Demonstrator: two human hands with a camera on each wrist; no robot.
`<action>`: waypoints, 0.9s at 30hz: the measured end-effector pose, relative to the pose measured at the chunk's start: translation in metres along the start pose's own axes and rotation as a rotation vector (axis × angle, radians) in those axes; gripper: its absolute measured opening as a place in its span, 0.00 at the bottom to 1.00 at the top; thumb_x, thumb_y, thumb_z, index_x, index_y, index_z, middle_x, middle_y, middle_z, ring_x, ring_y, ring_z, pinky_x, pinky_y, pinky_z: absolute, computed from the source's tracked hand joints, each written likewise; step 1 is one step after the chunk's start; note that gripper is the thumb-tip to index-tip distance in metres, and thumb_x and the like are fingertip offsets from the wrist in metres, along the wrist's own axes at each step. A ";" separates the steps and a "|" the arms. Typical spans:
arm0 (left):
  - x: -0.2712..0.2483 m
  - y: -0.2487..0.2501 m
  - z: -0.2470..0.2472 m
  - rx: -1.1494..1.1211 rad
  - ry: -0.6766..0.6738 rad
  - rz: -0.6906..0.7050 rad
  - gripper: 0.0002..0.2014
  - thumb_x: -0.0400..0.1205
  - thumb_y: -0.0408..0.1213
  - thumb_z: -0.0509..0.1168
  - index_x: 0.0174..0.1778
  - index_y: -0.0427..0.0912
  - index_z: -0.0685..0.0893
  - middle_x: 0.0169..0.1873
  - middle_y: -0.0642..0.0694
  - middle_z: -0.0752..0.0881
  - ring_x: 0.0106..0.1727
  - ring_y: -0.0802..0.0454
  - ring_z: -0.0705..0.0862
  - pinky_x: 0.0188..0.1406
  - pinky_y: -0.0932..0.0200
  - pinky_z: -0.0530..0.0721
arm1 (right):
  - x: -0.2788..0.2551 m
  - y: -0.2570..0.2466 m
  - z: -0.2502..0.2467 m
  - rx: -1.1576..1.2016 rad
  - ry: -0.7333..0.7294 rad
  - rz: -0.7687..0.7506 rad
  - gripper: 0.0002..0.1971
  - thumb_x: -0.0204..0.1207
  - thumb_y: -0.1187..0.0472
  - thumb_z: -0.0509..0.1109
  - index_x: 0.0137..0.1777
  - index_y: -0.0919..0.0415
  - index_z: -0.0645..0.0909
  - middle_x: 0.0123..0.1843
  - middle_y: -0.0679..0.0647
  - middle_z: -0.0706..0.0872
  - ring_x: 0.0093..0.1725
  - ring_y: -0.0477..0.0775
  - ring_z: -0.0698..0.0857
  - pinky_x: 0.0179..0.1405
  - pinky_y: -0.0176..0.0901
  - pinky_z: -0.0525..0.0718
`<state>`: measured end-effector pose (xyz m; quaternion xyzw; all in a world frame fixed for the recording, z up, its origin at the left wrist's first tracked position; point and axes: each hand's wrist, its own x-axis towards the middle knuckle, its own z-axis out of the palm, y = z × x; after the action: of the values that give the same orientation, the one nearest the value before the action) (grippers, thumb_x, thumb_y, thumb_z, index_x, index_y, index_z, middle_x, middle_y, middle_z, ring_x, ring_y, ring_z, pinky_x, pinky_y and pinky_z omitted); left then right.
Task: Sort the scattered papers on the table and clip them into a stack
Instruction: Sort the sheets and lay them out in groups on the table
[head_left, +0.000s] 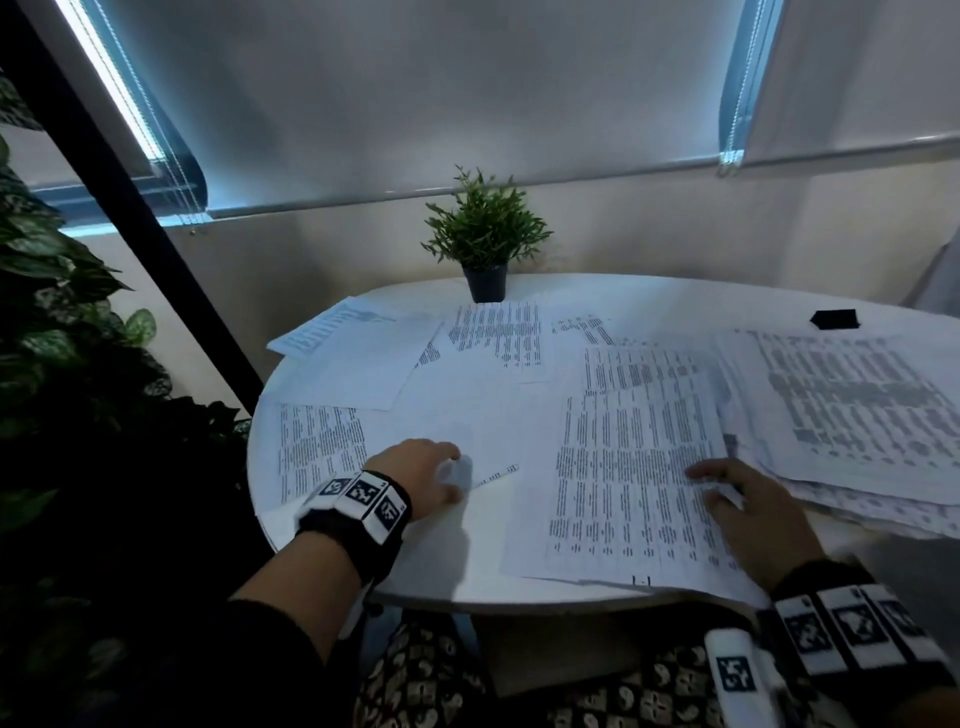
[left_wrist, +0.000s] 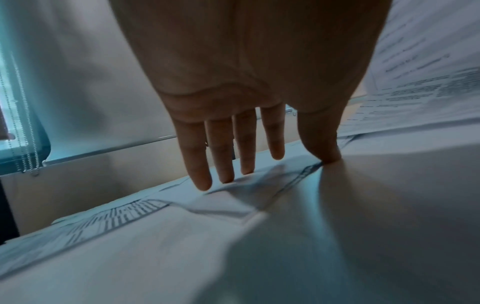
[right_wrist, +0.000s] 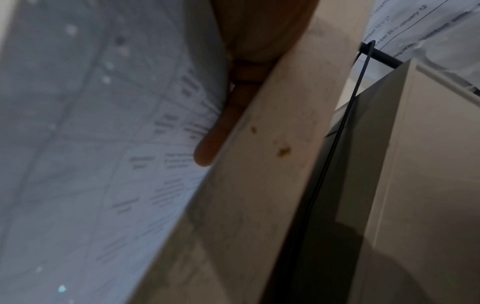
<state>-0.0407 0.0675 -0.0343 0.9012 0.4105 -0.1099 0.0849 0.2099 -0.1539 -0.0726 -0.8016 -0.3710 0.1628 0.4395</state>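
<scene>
1 plant (head_left: 485, 234) at table (head_left: 675, 301) back. Approx 8 loose papers (head_left: 493, 332) in front of it; 1 pile (head_left: 857, 410) & 1 black clip (head_left: 835, 319) to its right. Both flat w/ fingers straight: left hand (head_left: 415, 478) on blank sheet (head_left: 467, 436), right hand (head_left: 748, 512) on printed sheet (head_left: 634, 483).

left hand (head_left: 415, 480) on mostly blank sheet (head_left: 426, 421) | right hand (head_left: 748, 514) on printed sheet (head_left: 634, 478) | papers (head_left: 493, 332) cover table (head_left: 457, 566)

Loose papers (head_left: 358, 364) cover most of the round table (head_left: 675, 299), leaving bare strips at its near edge and along the far side, where a potted plant (head_left: 485, 244) and a black clip (head_left: 834, 318) stand. A thick pile of sheets (head_left: 852, 410) fills the right side; leafy foliage (head_left: 57, 322) crowds the left rim.
</scene>
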 end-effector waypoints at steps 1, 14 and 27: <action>0.000 0.001 -0.002 0.031 0.005 -0.003 0.16 0.78 0.51 0.63 0.61 0.52 0.78 0.61 0.46 0.84 0.61 0.43 0.82 0.58 0.50 0.81 | 0.000 0.001 0.000 0.007 -0.002 0.007 0.20 0.78 0.73 0.62 0.42 0.42 0.78 0.52 0.52 0.83 0.48 0.51 0.79 0.46 0.40 0.74; -0.012 0.017 -0.023 -0.077 0.275 -0.129 0.05 0.80 0.38 0.65 0.47 0.42 0.84 0.47 0.39 0.85 0.53 0.37 0.83 0.44 0.56 0.77 | -0.004 -0.002 -0.002 0.032 0.004 0.020 0.12 0.79 0.70 0.64 0.51 0.53 0.83 0.48 0.53 0.84 0.48 0.66 0.85 0.31 0.30 0.74; -0.034 0.004 -0.075 -0.694 0.698 -0.081 0.11 0.81 0.33 0.65 0.38 0.53 0.72 0.34 0.51 0.87 0.35 0.48 0.84 0.31 0.57 0.78 | 0.001 0.002 0.003 -0.023 0.016 0.036 0.13 0.79 0.70 0.64 0.55 0.57 0.86 0.62 0.59 0.84 0.65 0.58 0.79 0.65 0.41 0.70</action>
<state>-0.0502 0.0586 0.0478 0.7862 0.4614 0.3388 0.2331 0.2096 -0.1520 -0.0757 -0.8145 -0.3549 0.1599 0.4302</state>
